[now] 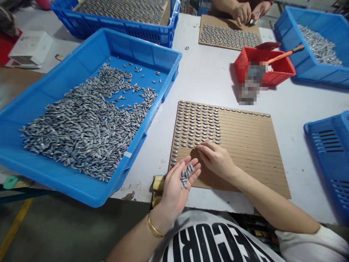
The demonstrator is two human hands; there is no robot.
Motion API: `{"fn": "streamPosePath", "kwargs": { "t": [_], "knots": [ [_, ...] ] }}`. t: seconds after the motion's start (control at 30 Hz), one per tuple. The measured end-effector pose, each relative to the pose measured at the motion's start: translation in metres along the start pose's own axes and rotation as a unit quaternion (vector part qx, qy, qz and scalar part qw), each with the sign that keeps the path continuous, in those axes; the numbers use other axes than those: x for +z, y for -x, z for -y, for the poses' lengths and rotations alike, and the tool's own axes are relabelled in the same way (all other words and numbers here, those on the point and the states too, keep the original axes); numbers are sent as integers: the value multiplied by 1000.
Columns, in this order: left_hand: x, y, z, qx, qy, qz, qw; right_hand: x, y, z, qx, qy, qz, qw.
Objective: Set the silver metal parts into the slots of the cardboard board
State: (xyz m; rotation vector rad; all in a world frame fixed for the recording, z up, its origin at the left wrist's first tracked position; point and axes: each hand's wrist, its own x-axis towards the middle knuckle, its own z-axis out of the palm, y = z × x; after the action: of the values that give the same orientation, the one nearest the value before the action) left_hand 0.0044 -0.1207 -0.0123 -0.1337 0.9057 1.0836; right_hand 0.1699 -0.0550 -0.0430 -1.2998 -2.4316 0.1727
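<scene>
Palm up, my left hand (178, 182) cups several small grey metal pieces (187, 174) by the near left corner of a cardboard sheet. My right hand (216, 158) pinches one grey piece (197, 147) at the sheet's surface, at the end of a partly filled row. The cardboard sheet (251, 145) has lined grooves; rows of grey pieces cover its upper left part, with one row along the far edge and a column down the left edge. To the left, a large blue tray (139, 52) holds a heap of the same pieces (84, 123).
A red bin (278, 74) with an orange-handled tool stands beyond the sheet. Across the table a person's hands (245, 14) work over another filled cardboard (230, 37). Blue crates (327, 160) stand right and far left; another blue tray (313, 69) is back right.
</scene>
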Motion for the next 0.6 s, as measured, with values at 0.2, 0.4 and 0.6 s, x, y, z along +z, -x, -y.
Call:
{"fn": "streamPosePath", "kwargs": {
  "t": [0.2, 0.4, 0.6],
  "knots": [
    [3, -3, 0, 10, 21, -6, 1000, -26, 6, 21, -20, -157, 54, 986],
    [8, -4, 6, -5, 21, -25, 999, -27, 11, 33, -38, -191, 21, 981],
    [21, 9, -10, -29, -9, -49, 998, -42, 24, 29, 32, -315, -21, 948]
  ]
}}
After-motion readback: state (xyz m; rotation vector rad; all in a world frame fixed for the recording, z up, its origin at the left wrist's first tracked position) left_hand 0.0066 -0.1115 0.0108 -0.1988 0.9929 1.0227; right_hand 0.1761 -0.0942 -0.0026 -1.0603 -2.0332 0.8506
